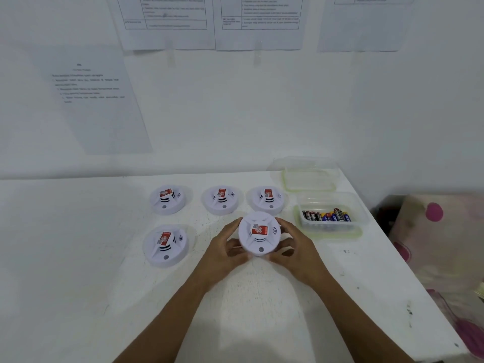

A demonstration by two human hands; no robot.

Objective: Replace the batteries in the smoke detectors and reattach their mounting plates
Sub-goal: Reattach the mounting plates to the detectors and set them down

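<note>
Head camera shows the left hand (225, 251) and right hand (294, 246) gripping a white smoke detector (259, 233) between curled fingers, above the white table (78, 258), near a tub of batteries (327, 216).

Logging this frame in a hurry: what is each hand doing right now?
Left hand: fingers curled round the left side of the smoke detector, holding it.
Right hand: holding the right side of the same smoke detector.
</note>
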